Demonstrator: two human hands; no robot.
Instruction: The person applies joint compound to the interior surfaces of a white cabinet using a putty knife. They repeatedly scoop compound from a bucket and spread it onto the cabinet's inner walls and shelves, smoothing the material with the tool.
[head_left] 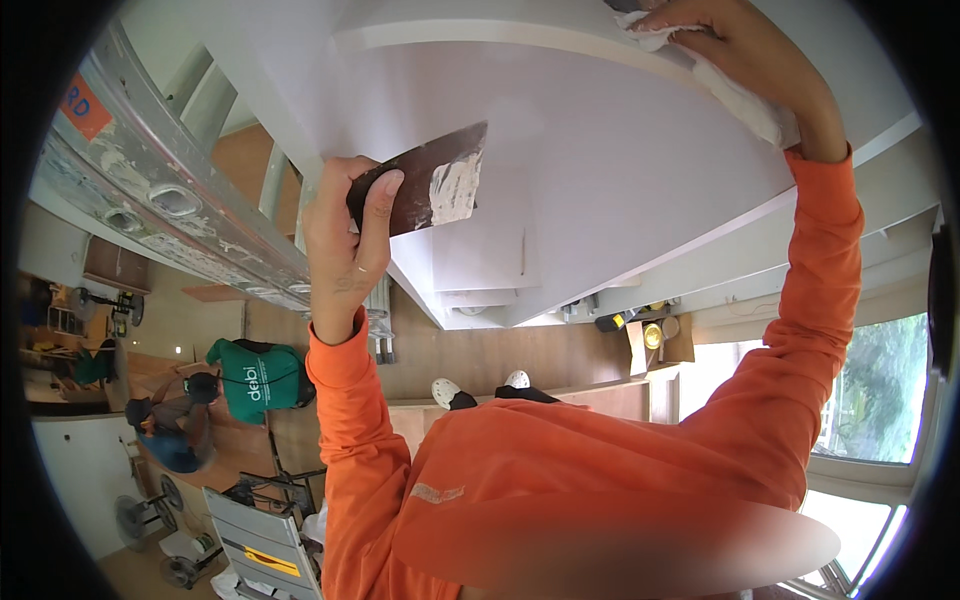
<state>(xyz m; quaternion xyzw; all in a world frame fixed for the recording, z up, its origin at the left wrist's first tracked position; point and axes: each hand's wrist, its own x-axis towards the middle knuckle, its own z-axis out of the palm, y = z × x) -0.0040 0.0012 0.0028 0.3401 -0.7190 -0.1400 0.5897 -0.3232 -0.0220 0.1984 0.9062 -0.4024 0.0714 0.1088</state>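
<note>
My left hand (pixel 345 235) grips a flat metal putty blade (pixel 440 180) smeared with white filler, held up against a white panel surface (pixel 600 170). My right hand (pixel 735 55) presses a white cloth (pixel 730 95) onto the white panel near its upper step edge, at the top right. Both arms wear orange sleeves and reach upward from my orange-clad body at the bottom.
An aluminium ladder (pixel 170 190) runs along the upper left. Far below, other people (pixel 250 380) are on a wooden floor with fans (pixel 135 515), a folding step ladder (pixel 260 545), and a cardboard box with tins (pixel 655 340). Windows (pixel 880 400) are at the right.
</note>
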